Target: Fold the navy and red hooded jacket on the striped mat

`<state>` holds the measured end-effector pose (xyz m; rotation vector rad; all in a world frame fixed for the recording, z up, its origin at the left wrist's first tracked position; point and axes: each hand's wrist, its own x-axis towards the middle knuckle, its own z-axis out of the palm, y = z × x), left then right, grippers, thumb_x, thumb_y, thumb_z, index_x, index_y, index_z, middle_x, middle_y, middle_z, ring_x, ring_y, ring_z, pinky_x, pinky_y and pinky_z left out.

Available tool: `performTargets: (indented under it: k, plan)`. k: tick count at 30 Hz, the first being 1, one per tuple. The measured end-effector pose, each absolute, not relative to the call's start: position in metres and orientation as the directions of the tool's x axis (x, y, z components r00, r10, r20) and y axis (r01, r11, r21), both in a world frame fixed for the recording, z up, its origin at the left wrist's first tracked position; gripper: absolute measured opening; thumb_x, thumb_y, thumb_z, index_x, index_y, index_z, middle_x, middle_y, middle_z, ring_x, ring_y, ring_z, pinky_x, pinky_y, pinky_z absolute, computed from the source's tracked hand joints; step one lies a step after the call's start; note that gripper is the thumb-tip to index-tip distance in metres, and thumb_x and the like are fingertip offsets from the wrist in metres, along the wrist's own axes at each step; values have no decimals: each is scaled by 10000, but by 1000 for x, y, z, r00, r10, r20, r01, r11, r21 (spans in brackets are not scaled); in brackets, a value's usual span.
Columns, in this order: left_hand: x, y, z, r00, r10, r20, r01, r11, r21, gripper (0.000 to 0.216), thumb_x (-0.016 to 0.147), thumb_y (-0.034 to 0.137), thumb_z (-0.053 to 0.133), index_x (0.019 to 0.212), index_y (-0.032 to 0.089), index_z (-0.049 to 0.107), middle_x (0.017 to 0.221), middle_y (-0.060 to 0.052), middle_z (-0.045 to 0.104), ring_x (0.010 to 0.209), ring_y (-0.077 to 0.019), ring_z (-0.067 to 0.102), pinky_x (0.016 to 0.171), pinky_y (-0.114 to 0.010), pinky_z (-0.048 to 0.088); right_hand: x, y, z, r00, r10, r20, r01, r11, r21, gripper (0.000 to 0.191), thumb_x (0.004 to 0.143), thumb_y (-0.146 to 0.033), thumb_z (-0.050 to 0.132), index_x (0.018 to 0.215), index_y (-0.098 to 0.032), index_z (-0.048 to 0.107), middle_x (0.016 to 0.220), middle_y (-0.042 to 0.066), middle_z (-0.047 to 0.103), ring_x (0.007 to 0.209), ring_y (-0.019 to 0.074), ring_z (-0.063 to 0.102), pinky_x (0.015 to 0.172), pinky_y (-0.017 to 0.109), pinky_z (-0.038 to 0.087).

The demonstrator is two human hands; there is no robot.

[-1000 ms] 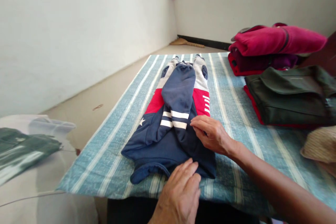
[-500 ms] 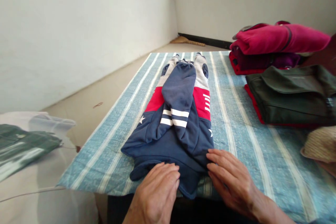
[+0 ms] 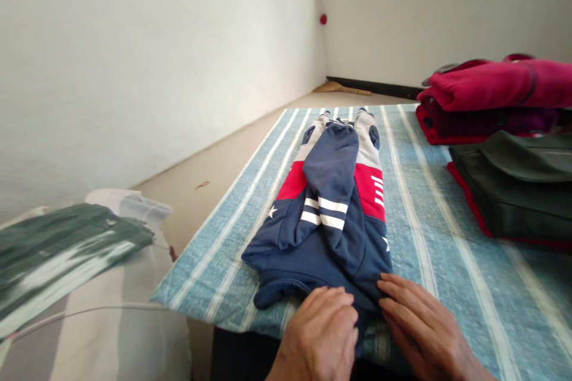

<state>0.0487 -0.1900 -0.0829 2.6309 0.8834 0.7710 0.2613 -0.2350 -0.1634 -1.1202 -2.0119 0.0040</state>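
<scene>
A navy, red and grey sweatshirt [image 3: 333, 161] lies lengthwise on a blue and white striped cloth [image 3: 223, 220]. White stripes cross its folded middle part, and small white stars mark its sides. At the near end, my left hand [image 3: 319, 327] is closed over the navy fabric with bent fingers; the thumb is hidden. My right hand [image 3: 420, 318] rests beside the near right edge, its fingers stretched out and their tips touching the fabric. Part of the sweatshirt's near end is hidden behind my left hand.
Folded clothes, pink and purple [image 3: 491, 86], are piled at the right, with a dark green folded garment [image 3: 513, 190] nearer me. Another green garment [image 3: 67, 238] lies at the lower left. A white wall [image 3: 156, 53] bounds the left side.
The view has shifted, so everything sits lower and further right. My left hand has moved slightly right across the near end of the sweatshirt. My right hand stays at its edge.
</scene>
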Motion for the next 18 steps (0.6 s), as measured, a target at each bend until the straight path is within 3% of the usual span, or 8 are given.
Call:
performTargets:
  k: [7, 11, 14, 18]
  plan:
    - [71, -180, -94, 722, 645, 251, 548, -754, 363, 262, 819, 111, 482, 1054, 152, 590, 1203, -112, 647, 1193, -246, 558, 1042, -428, 451, 257, -233, -165, -206, 722, 660, 705, 577, -412, 255, 841, -100, 526, 1050, -200, 633, 1057, 105, 712, 1043, 263, 658, 830, 382, 595]
    - [77, -179, -105, 702, 691, 175, 626, -715, 311, 239, 841, 164, 490, 1059, 158, 587, 1244, -121, 625, 1211, -274, 539, 1047, -498, 424, 258, -224, -153, -147, 741, 655, 679, 557, -479, 265, 844, -109, 543, 1064, -227, 633, 989, 75, 726, 947, 228, 692, 804, 336, 603]
    - [76, -179, -114, 706, 683, 189, 628, -726, 280, 252, 845, 198, 496, 1076, 147, 585, 1234, -128, 632, 1196, -274, 551, 1025, -490, 443, 255, -211, -138, -92, 763, 640, 653, 531, -539, 242, 858, -122, 548, 1048, -242, 639, 931, 61, 723, 879, 207, 700, 786, 310, 597]
    - [74, -177, -134, 713, 652, 259, 605, -758, 243, 318, 833, 247, 537, 1130, 141, 582, 1213, -136, 644, 1164, -282, 571, 992, -474, 469, 240, -183, -118, -72, 824, 562, 593, 488, -640, 165, 895, -169, 498, 885, -228, 652, 843, 63, 692, 805, 196, 683, 725, 297, 584]
